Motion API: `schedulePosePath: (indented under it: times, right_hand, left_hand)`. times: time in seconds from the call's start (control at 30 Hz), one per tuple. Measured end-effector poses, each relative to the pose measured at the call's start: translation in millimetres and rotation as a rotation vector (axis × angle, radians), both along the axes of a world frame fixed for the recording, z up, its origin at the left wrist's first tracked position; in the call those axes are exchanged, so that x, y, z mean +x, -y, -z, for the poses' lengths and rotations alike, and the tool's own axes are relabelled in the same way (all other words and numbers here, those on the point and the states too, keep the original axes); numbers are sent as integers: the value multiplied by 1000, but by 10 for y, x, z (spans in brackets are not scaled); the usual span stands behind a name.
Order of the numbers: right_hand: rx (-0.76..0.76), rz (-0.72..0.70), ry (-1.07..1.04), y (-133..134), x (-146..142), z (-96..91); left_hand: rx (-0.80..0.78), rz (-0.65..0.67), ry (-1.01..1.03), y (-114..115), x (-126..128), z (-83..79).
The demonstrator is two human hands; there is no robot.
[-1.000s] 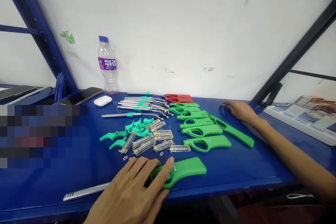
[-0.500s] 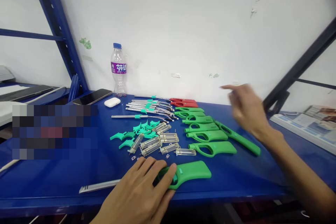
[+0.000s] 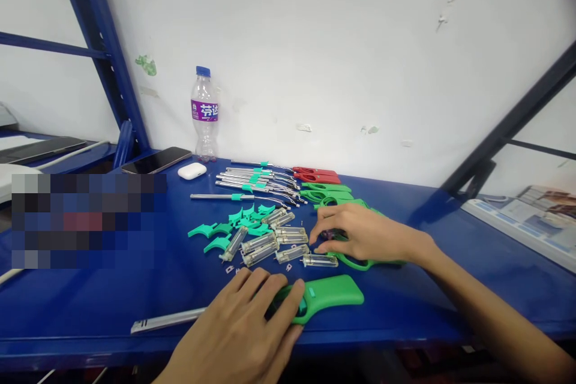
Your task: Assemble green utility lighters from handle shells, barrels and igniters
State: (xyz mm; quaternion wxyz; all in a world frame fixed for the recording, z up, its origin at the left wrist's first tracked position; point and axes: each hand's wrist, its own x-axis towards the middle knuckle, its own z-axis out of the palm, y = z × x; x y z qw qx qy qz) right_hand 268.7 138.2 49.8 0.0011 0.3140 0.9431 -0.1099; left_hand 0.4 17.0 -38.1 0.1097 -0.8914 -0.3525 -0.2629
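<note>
My left hand (image 3: 243,327) is closed around a long-necked green lighter (image 3: 335,292) near the table's front edge. Its metal tube (image 3: 168,320) points left from under my palm. Over the row of green handle shells (image 3: 326,187) reaches my right hand (image 3: 355,233), its curved thumb and forefinger apart. Something small and dark shows between them, too unclear to name. Just below that thumb lies a clear fuel tank (image 3: 320,260). Several more clear tanks (image 3: 261,249) and teal triggers (image 3: 218,243) are heaped to the left.
Metal tubes with wires (image 3: 247,179) lie in a row at the back, beside red handle shells (image 3: 317,175). A bottle (image 3: 207,114), a phone (image 3: 157,160) and a white case (image 3: 192,171) stand by the wall. A white power strip (image 3: 517,228) is at the right.
My right hand has come down and left from above the table's right side to the green handle shells. My left hand keeps its hold on the lighter.
</note>
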Motion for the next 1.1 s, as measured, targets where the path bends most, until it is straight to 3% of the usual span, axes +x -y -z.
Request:
schedulePosePath:
  times: [0.27,0.47,1.1]
  right_hand:
    - [-29,8,-30,37,-20,156]
    - [-12,22,-58,30,7,205]
    - [24,30,-232,123,54,101]
  left_hand:
    - [-6,-1,11,-14,11,-12]
    - [81,-9,47,-21,0,-12]
    - [112,-80,-21,-59,-23,112]
